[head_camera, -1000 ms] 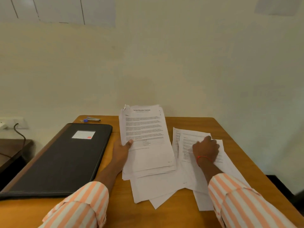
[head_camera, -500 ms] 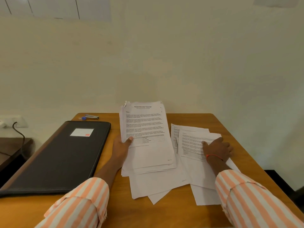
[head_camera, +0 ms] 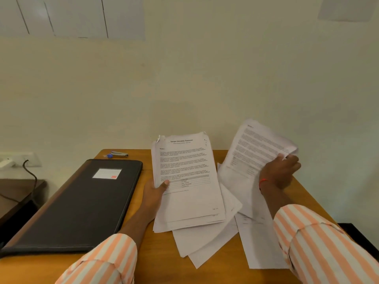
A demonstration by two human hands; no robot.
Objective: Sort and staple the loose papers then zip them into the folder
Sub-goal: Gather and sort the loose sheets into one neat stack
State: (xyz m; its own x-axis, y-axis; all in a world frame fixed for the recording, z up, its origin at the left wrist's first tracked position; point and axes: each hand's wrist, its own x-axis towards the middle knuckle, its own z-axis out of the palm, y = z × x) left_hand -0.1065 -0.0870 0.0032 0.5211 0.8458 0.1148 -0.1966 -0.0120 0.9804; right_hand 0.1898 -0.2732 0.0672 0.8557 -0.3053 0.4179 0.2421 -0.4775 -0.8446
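Note:
My left hand grips the left edge of a stack of printed papers, thumb on the top page, its far end tilted up off the desk. My right hand pinches a single printed sheet by its right edge and holds it in the air over the right side of the desk. More loose sheets lie fanned on the wood under and beside the stack. A closed black zip folder with a white label lies flat to the left. A small stapler sits beyond the folder by the wall.
The wooden desk stands against a cream wall. At far left is a lower dark surface with a wall socket and a black cable. A dark object sits on the floor at right.
My right hand, which was resting on the sheets at right, has picked one sheet up and raised it above the desk. My left hand keeps its hold on the stack.

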